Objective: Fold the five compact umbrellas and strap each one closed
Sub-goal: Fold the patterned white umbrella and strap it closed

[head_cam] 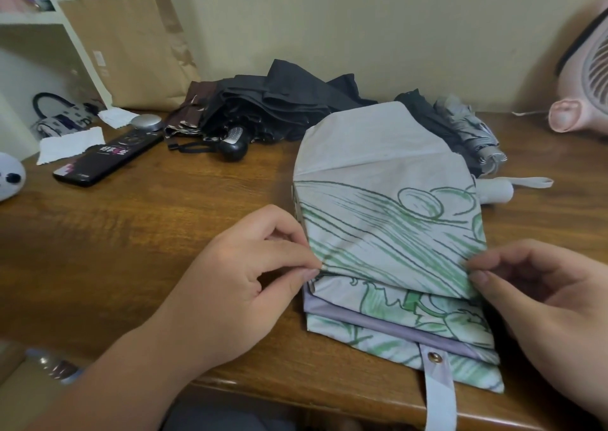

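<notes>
In the head view, the white-and-green umbrella is seen lying flat on the tabletop, with its canopy stacked in broad pleats. Its near corner reaches the tabletop's front edge. The top pleat is pinched at its left edge by the left hand and at its right edge by the right hand, thumb against forefinger in each case. The handle sticks out at the umbrella's far right side. The strap, with its snap, hangs from the near end over the edge.

Behind this umbrella and to its left, a black umbrella and a brown one lie loosely bunched. Behind it to the right a grey one is seen, apparently not yet strapped.

Several risks are judged likely. The thin fabric is held only by fingertip pinches, so a pleat could slip and the stacked layers beneath could be dragged askew. If the pleats are laid unevenly, the roll may come out too bulky for the snap to be closed. The strap could be trapped under the folds. Because the near corner reaches the edge, the umbrella could be pulled off by a tug toward the person.
</notes>
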Motion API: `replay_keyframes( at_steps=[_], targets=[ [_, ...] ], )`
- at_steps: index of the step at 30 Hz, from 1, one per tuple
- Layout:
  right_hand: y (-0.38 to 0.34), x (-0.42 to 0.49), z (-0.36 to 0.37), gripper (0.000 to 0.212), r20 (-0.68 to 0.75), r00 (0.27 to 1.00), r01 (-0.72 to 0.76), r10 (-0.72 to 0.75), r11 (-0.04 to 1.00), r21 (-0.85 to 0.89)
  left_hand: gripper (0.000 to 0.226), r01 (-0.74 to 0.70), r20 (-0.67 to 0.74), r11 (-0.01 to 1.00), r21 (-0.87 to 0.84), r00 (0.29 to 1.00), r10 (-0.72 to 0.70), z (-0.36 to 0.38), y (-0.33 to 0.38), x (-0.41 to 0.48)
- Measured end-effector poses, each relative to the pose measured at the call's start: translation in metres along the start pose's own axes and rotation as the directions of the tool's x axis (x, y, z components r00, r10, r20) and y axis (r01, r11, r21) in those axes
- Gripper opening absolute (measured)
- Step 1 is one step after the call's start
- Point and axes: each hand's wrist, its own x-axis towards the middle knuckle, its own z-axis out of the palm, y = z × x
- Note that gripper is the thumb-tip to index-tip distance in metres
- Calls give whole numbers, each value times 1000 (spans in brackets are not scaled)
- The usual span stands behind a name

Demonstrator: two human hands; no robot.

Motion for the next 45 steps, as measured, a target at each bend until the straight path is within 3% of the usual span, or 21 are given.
replay_keyframes(
  at_steps=[5, 8, 11, 14, 17, 20, 26, 30, 33, 35, 36, 38, 41, 45],
  targets=[
    [1, -2, -1, 21, -7, 1000, -14, 14, 1000, -11, 9, 32, 78, 999, 12, 996, -33, 0, 3, -1],
    [-4, -4, 0, 27, 3, 1000, -17, 17, 999, -32, 9, 144, 11, 986, -84, 990, -143, 1, 11, -4],
    [-6, -6, 0, 36, -5, 1000, -3, 3, 997, -77, 17, 341, -33, 906, -251, 932, -360, 4, 27, -10],
    [-10, -9, 0, 23, 35, 999, 43, -38, 987, -152, 24, 495, 2, 798, -344, 850, -527, 12, 39, -10],
    [-20, -10, 0, 25, 102, 992, 97, -76, 971, -217, 26, 558, -14, 762, -328, 804, -595, 17, 43, -5],
    [-34, -12, -1, 25, 176, 979, 155, -102, 935, -320, 27, 567, -26, 778, -271, 803, -595, 16, 41, -5],
    [-41, -15, -14, 32, 279, 942, 291, -187, 870, -398, 37, 453, 47, 890, -53, 891, -451, 9, 29, -9],
    [-33, -16, -18, 38, 335, 926, 309, -176, 863, -400, 38, 273, 111, 951, 146, 951, -290, 0, 23, -13],
    [-29, -18, -17, 36, 330, 922, 320, -200, 875, -364, 22, 236, 8, 969, 71, 971, -238, -3, 27, -9],
    [-27, -19, -15, 34, 321, 921, 324, -218, 889, -323, 25, 182, -47, 980, 83, 983, -179, -3, 33, 2],
    [-26, -20, -14, 33, 312, 922, 325, -228, 895, -307, 32, 135, -23, 980, 145, 991, -133, 0, 34, 9],
    [-24, -19, -13, 31, 296, 926, 324, -236, 899, -294, 44, 1, 167, 952, 305, 984, -55, 9, 36, 21],
    [-26, -18, -13, 32, 277, 937, 297, -214, 904, -306, 65, -123, 465, 914, 385, 882, -77, 30, 32, 29],
    [-28, -19, -13, 29, 209, 944, 317, -255, 875, -365, 63, -117, 532, 949, 292, 845, -59, 43, 21, 14]
  ],
)
